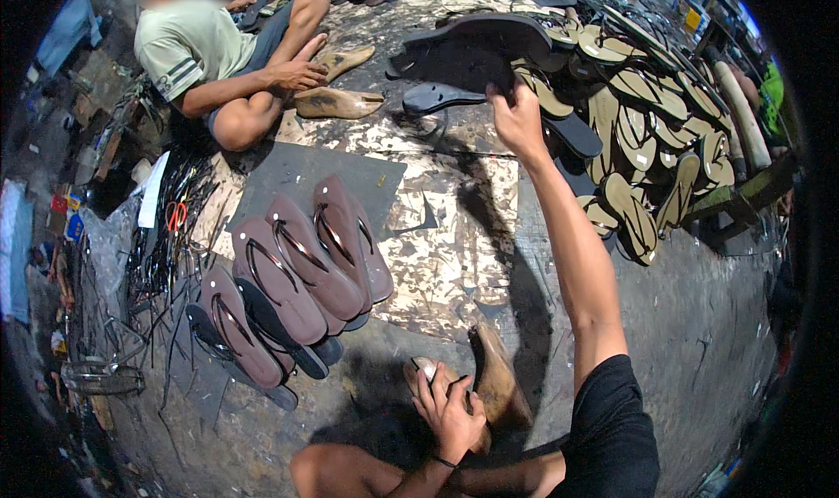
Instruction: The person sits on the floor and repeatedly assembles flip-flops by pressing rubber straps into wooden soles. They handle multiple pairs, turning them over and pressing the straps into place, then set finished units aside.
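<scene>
My right arm stretches forward, and my right hand (516,118) is closed on the near edge of black shoe soles (472,48). How many soles are in the grip I cannot tell. Close to my folded legs, my left hand (453,419) curls its fingers over a wooden shoe last (426,369), hiding much of it. A second wooden last (498,376) lies just right of that hand. Left of centre, several brown thong sandals (293,280) lie overlapping in a row, with black soles among them.
A person (205,57) sits cross-legged at the far left beside other wooden lasts (339,103). Tan sandals (629,114) are heaped at the right against a wooden beam (743,192). Black strips (188,201) and red-handled scissors (176,216) lie at the left. Patterned sheeting (463,262) covers the middle floor.
</scene>
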`<state>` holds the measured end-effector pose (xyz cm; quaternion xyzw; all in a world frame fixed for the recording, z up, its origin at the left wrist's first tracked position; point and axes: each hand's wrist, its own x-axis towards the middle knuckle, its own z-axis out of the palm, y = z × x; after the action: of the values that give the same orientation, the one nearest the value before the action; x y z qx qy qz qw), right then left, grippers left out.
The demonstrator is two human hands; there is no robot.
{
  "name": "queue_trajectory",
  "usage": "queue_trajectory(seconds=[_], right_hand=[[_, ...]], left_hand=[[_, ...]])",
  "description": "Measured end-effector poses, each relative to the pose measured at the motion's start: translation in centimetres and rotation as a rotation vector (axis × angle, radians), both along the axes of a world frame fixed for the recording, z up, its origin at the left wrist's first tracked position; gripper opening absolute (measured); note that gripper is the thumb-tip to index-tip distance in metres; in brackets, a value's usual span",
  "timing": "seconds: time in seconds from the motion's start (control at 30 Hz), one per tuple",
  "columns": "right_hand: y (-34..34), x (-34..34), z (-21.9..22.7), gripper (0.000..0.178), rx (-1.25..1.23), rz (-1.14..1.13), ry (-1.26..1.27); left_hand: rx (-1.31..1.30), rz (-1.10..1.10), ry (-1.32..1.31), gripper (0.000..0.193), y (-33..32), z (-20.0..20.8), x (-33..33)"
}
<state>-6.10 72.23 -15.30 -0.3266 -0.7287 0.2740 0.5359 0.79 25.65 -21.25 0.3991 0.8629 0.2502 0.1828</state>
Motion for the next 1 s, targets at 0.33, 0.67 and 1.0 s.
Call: queue_trajectory(seconds=[0.33,0.67,1.0], right_hand=[[5.9,-3.2,-5.9,0.039,0.210,0.086,-0.729],[-18.2,16.6,8.8,0.053,-0.049,0.380,-0.753],[-37.9,24.6,11.1,0.066,0.017,0.214,-0.742]], left_hand=[[0.059,-0.030,-0.023,0.027,-0.7,-1.0,-0.1],[0.020,-0.031,-0.028,0.047,-0.9,-1.3,0.1],[0.813,-0.331,-0.364,0.105,-1.8,11.4,0.2]])
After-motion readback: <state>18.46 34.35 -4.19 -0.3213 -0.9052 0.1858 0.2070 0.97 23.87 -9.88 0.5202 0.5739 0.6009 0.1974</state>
